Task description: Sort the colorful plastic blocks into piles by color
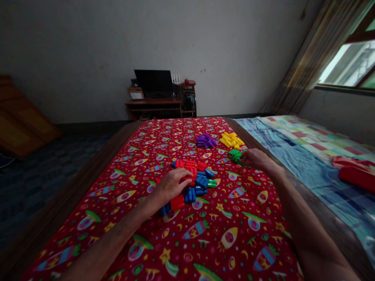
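My left hand [173, 184] rests over a mixed heap of plastic building blocks, its thumb and fingers apart. Red blocks [178, 202] and blue blocks [202, 181] lie under and around it, and a green block [212, 183] sticks out on the heap's right side. Farther right, my right hand [254, 159] is at the edge of a small pile of green blocks [236, 155], its fingers closed in a pinch on a green block that they mostly hide. Behind that pile are yellow blocks [231, 139] and, to their left, purple blocks [206, 141].
The blocks lie on a red patterned cloth [218, 244] over a long table with a brown edge [96, 181]. A bed with a checked cover [319, 134] stands on the right. A desk with a black monitor [154, 83] is against the far wall.
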Demonstrator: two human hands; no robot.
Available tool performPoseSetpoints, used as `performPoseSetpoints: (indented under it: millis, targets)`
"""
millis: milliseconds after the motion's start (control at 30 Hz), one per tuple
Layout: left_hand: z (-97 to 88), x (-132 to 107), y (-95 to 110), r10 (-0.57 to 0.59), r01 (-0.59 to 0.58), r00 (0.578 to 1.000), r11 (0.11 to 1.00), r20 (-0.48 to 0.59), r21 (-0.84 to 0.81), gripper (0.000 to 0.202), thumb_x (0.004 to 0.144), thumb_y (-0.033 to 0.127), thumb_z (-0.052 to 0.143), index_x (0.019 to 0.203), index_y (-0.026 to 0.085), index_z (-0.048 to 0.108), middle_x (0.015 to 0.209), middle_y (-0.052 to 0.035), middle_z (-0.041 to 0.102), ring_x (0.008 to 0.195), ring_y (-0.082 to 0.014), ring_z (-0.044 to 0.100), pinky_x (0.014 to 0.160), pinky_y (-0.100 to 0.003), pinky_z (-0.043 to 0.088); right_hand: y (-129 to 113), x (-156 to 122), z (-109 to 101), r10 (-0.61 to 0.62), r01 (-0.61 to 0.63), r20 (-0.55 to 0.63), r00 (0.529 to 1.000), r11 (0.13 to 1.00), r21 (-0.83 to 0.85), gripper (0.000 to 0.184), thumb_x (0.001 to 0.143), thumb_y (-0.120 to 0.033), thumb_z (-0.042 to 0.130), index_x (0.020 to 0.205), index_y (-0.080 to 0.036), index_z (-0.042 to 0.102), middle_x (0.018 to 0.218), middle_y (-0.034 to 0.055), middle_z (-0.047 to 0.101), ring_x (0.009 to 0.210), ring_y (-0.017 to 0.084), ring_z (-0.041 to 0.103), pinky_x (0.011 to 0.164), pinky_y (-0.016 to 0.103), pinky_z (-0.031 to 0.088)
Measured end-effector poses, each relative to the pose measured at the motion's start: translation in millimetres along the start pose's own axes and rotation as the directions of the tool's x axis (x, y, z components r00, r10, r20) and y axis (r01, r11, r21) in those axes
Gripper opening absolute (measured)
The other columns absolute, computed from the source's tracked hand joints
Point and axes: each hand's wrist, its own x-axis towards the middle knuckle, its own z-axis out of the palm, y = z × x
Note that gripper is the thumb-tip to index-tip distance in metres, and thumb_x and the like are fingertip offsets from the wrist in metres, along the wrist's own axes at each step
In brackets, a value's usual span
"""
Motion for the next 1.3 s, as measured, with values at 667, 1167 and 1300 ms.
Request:
performPoseSetpoints:
  millis: [667, 1167, 1300]
  targets:
    - [9.7, -8, -3, 0.115, -0.151, 0.981, 0.958, 0.156, 0.245, 0.019, 0.094, 0.030, 0.051, 0.092, 0.017, 0.065, 0.111, -0.0087, 0.065, 0.113, -0.0233, 0.055, 0.103, -0.044, 0.042, -110, -33, 54, -0.505, 0.530, -0.259, 0.824, 0.847, 0.036, 0.015, 0.085, -0.023, 0.061, 0.095, -0.018, 0.069, 0.090, 0.0097, 0.068, 0.076, 0.016, 0.058, 0.068, 0.026, 0.037]
    - [10.7, -6, 3, 0.149, -0.187, 0.977, 0.941, 0.153, 0.283, 0.022, 0.094, 0.022, 0.047, 0.090, 0.018, 0.068, 0.112, -0.0089, 0.067, 0.114, -0.0239, 0.055, 0.101, -0.043, 0.044, 12, -3, 18, 0.166, -0.177, -0.093, 0.982, 0.977, -0.118, 0.033, 0.084, -0.022, 0.055, 0.115, -0.022, 0.067, 0.113, 0.0112, 0.068, 0.103, 0.025, 0.062, 0.075, 0.030, 0.043]
    - [11.5, -7, 0, 0.151, -0.185, 0.978, 0.949, 0.144, 0.256, 0.022, 0.094, 0.022, 0.048, 0.089, 0.018, 0.069, 0.110, -0.0085, 0.068, 0.113, -0.0237, 0.056, 0.103, -0.043, 0.042, 13, -5, 15, 0.154, -0.165, -0.157, 0.975, 0.985, -0.054, 0.034, 0.085, -0.023, 0.054, 0.117, -0.024, 0.066, 0.114, 0.0106, 0.067, 0.101, 0.024, 0.062, 0.076, 0.029, 0.043]
